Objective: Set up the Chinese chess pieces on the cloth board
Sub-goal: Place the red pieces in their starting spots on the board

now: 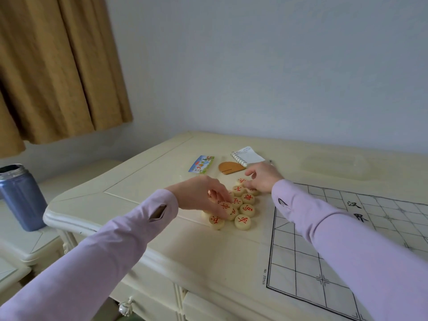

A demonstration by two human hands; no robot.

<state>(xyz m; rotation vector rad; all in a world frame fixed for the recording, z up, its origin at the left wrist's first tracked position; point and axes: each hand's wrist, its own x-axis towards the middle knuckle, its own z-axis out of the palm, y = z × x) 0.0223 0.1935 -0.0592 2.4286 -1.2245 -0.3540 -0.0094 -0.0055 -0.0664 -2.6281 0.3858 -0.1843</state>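
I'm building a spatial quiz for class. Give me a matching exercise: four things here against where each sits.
1 cloth board
2 blue jar
3 spiral notebook
4 chess pieces

A on the low stand left of the table
B heaped left of the board
C spread over the table's right part
D on the table, beyond the pieces

Pairs: 1-C, 2-A, 3-D, 4-B

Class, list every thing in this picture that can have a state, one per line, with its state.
cloth board, spread flat, visible part bare.
red chess pieces, clustered face up on the table, off the board.
left hand, pinching one piece.
right hand, fingers on far pieces, hold unclear.
blue jar, upright, lid off.
drawer, shut.
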